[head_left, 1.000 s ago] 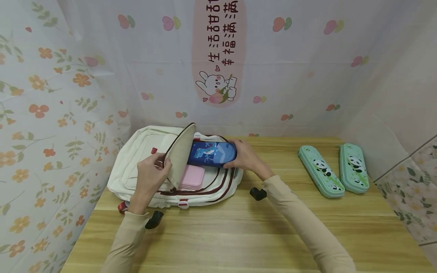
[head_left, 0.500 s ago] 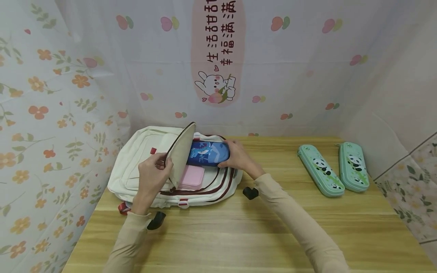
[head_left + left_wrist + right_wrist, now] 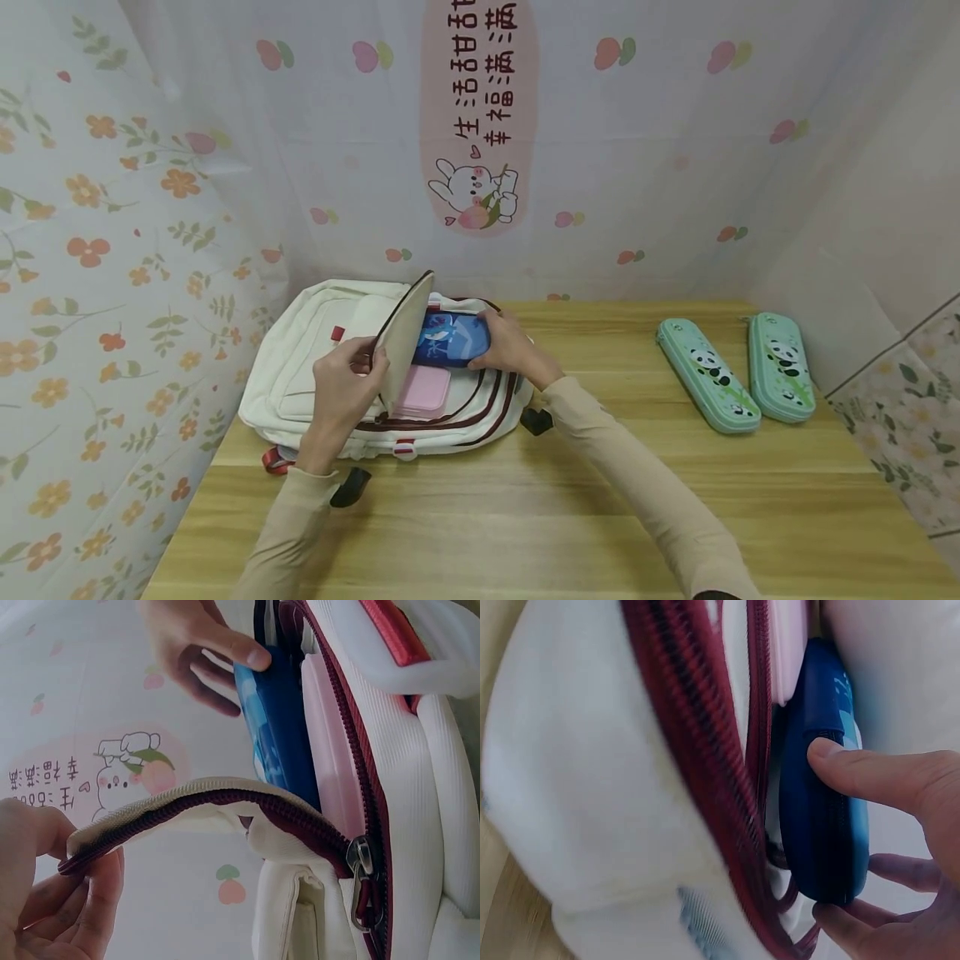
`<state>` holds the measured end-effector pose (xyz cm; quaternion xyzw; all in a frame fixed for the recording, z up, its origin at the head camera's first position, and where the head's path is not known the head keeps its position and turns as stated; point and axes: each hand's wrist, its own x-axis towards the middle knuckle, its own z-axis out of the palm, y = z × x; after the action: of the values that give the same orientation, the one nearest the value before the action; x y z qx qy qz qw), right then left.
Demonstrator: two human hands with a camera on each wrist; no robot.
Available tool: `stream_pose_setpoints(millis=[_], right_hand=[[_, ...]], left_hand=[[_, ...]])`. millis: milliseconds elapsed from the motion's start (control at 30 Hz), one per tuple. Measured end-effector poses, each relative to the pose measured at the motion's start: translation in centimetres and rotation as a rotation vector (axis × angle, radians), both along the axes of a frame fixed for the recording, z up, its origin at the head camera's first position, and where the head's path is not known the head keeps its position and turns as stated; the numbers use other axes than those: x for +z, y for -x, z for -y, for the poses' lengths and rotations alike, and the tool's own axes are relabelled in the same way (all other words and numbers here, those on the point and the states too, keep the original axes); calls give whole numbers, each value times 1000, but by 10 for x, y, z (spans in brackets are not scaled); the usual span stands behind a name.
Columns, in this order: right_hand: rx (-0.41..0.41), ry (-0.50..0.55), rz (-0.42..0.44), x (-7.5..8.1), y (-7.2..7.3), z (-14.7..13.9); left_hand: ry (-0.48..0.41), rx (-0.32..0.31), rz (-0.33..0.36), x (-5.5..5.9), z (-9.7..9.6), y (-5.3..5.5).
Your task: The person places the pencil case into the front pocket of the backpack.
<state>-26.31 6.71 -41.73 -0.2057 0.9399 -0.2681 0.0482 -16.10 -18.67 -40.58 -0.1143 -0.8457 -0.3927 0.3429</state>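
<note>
- Blue pencil case (image 3: 453, 337) is lying partly inside the open white backpack (image 3: 303, 354), left end hiding behind the raised flap (image 3: 405, 346), long axis running left to right.
- Right hand (image 3: 512, 343), the nearer one, is gripping its right end; the case is stretching left from those fingers.
- Left hand (image 3: 343, 385) is pinching the flap's edge.

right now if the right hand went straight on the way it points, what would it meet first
Probably the raised backpack flap, just past the blue case that the right hand holds. The flap hides the case's far end, so the hand might slip under it; depth is unclear.
</note>
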Motion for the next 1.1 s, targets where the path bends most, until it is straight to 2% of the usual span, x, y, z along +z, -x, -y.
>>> stream_pose_setpoints(millis=[433, 667, 867, 1100], right_hand=[[-15, 5, 56, -4, 7, 17], [-3, -10, 26, -7, 10, 27], [5, 9, 49, -9, 11, 34], [40, -42, 67, -6, 11, 31]], left_hand=[[-17, -23, -52, -2, -3, 1], [-16, -28, -77, -3, -4, 2], [-16, -37, -67, -4, -4, 2], [-19, -32, -71, -6, -2, 3]])
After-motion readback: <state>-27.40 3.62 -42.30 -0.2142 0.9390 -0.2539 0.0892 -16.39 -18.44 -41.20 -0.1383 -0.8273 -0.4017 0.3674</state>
